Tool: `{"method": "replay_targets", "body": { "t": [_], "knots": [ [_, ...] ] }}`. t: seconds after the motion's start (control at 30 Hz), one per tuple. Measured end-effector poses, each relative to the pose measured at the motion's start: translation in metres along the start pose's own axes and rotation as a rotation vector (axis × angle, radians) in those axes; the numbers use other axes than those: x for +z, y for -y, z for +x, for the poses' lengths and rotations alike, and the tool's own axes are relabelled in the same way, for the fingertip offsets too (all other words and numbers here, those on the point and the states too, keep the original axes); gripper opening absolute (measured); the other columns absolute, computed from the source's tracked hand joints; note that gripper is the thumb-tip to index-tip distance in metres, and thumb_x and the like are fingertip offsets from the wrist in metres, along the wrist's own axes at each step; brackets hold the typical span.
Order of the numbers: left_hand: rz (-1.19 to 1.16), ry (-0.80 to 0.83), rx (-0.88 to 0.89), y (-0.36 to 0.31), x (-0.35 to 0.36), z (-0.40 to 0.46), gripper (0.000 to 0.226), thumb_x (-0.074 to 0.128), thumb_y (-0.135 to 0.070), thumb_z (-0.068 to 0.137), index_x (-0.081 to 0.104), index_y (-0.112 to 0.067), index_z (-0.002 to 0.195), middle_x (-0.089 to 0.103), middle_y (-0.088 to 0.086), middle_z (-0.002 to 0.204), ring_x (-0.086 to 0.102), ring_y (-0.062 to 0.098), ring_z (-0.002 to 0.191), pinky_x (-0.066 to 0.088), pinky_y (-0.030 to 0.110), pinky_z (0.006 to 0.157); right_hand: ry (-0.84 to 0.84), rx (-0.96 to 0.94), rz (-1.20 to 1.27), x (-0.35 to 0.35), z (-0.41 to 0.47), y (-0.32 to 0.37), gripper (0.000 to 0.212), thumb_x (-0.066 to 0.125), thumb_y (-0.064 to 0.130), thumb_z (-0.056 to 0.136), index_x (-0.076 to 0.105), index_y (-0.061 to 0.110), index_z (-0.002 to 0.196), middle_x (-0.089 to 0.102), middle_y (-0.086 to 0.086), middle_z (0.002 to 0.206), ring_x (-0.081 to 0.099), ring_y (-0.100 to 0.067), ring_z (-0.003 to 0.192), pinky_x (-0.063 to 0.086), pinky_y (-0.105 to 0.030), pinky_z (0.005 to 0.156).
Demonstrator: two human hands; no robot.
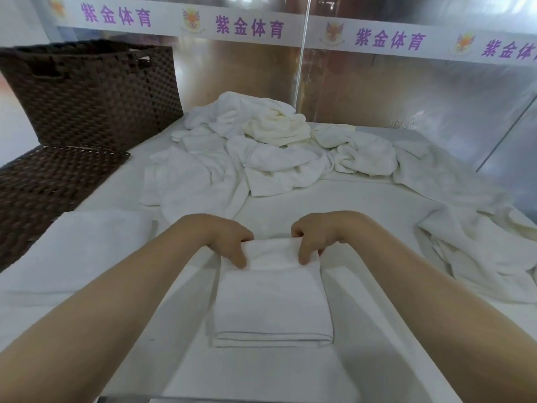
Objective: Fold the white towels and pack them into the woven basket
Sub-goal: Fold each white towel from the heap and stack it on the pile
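Folded towel (271,303) — far edge pinched by left hand (225,242) and right hand (315,241), fingertips seemingly tucked underneath.

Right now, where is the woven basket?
In the head view the woven basket stands upright at the far left of the table, just left of the pile of unfolded towels, with its woven lid lying flat in front of it.

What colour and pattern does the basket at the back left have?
Dark brown woven basket, checkered weave; head view.
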State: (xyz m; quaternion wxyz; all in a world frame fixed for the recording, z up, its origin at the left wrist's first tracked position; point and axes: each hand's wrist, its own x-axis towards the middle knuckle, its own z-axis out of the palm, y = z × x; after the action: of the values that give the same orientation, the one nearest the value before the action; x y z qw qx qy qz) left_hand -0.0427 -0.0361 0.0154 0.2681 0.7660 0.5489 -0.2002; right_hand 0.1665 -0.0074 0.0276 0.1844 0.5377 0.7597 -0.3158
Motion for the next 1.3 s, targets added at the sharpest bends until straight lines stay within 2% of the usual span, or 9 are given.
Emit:
{"method": "replay_targets", "body": {
  "t": [0.33, 0.5, 0.67, 0.77, 0.83, 0.93, 1.07, 1.2, 1.3],
  "knots": [
    [-0.03, -0.335, -0.055, 0.022, 0.006, -0.056, 0.025, 0.062, -0.023, 0.088, 0.05, -0.022, 0.11, 0.053, -0.006, 0.095, 0.051, 0.017, 0.087, 0.037, 0.027, 0.063, -0.118, -0.177, 0.232, -0.01, -0.027, 0.039, 0.024, 0.064, 0.008, 0.084, 0.06, 0.015, 0.106, 0.057, -0.006, 0.112, 0.069, -0.027, 0.094, 0.061, -0.034, 0.075],
    [0.049, -0.647, -0.11, 0.063, -0.011, -0.098, 0.012, 0.059, -0.025, 0.091, 0.062, -0.021, 0.101, 0.059, 0.003, 0.103, 0.057, 0.025, 0.1, 0.041, 0.033, 0.081, -0.198, -0.338, 0.097, -0.033, -0.049, 0.098, 0.021, 0.057, 0.011, 0.091, 0.067, 0.022, 0.105, 0.061, 0.0, 0.109, 0.069, -0.018, 0.088, 0.062, -0.032, 0.066],
    [0.057, -1.238, -0.173, 0.123, -0.02, -0.156, 0.029, 0.06, -0.014, 0.09, 0.068, -0.027, 0.115, 0.048, 0.009, 0.101, 0.05, 0.031, 0.097, 0.042, 0.038, 0.079, -0.748, -0.59, -0.042, -0.04, -0.054, 0.176, 0.034, 0.049, 0.007, 0.088, 0.06, 0.035, 0.073, 0.062, 0.007, 0.078, 0.06, -0.013, 0.072, 0.049, -0.03, 0.064],
    [-0.01, -1.452, -0.233, 0.149, -0.005, -0.179, 0.039, 0.063, -0.006, 0.086, 0.067, -0.022, 0.122, 0.048, 0.012, 0.113, 0.047, 0.03, 0.103, 0.041, 0.034, 0.085, -1.06, -0.778, -0.03, -0.008, -0.026, 0.218, 0.037, 0.048, 0.0, 0.084, 0.071, 0.021, 0.103, 0.07, -0.004, 0.098, 0.061, -0.024, 0.091, 0.039, -0.026, 0.076],
    [-0.011, -1.477, -0.239, 0.173, 0.024, -0.181, 0.042, 0.065, -0.001, 0.083, 0.067, -0.016, 0.122, 0.051, 0.013, 0.119, 0.05, 0.031, 0.108, 0.038, 0.03, 0.093, -1.124, -0.839, 0.03, 0.027, 0.001, 0.236, 0.046, 0.051, -0.009, 0.083, 0.063, 0.003, 0.125, 0.062, -0.018, 0.128, 0.053, -0.037, 0.122, 0.026, -0.019, 0.102],
    [-0.028, -1.357, -0.252, 0.219, 0.092, -0.171, 0.06, 0.063, 0.018, 0.073, 0.066, -0.014, 0.124, 0.053, 0.013, 0.127, 0.05, 0.03, 0.119, 0.027, 0.016, 0.107, -0.855, -0.844, -0.013, 0.088, 0.034, 0.244, 0.061, 0.052, -0.019, 0.081, 0.047, -0.003, 0.14, 0.04, -0.022, 0.15, 0.026, -0.038, 0.146, 0.015, -0.03, 0.118],
    [-0.123, -1.124, -0.192, 0.247, 0.158, -0.158, 0.073, 0.051, 0.019, 0.065, 0.06, -0.013, 0.131, 0.051, 0.014, 0.137, 0.041, 0.02, 0.128, 0.014, 0.005, 0.11, -0.726, -0.878, -0.128, 0.151, 0.066, 0.231, 0.065, 0.064, -0.009, 0.081, 0.045, 0.001, 0.143, 0.04, -0.017, 0.152, 0.033, -0.031, 0.144, 0.045, -0.039, 0.106],
    [-0.299, -1.087, -0.161, 0.255, 0.158, -0.156, 0.073, 0.05, 0.012, 0.071, 0.055, -0.02, 0.136, 0.043, 0.0, 0.146, 0.038, 0.013, 0.135, 0.017, 0.011, 0.113, -0.671, -0.845, -0.02, 0.144, 0.07, 0.232, 0.054, 0.05, 0.006, 0.096, 0.04, 0.013, 0.148, 0.031, -0.001, 0.159, 0.019, -0.014, 0.149, 0.015, -0.014, 0.111],
    [-0.413, -1.084, -0.095, 0.258, 0.157, -0.156, 0.07, 0.038, -0.002, 0.071, 0.053, -0.026, 0.135, 0.042, -0.005, 0.146, 0.035, 0.006, 0.137, 0.018, 0.015, 0.115, -0.722, -0.851, 0.034, 0.13, 0.066, 0.241, 0.046, 0.052, 0.011, 0.095, 0.05, 0.011, 0.141, 0.043, -0.003, 0.15, 0.03, -0.015, 0.143, 0.016, -0.012, 0.107]
  ]
}}
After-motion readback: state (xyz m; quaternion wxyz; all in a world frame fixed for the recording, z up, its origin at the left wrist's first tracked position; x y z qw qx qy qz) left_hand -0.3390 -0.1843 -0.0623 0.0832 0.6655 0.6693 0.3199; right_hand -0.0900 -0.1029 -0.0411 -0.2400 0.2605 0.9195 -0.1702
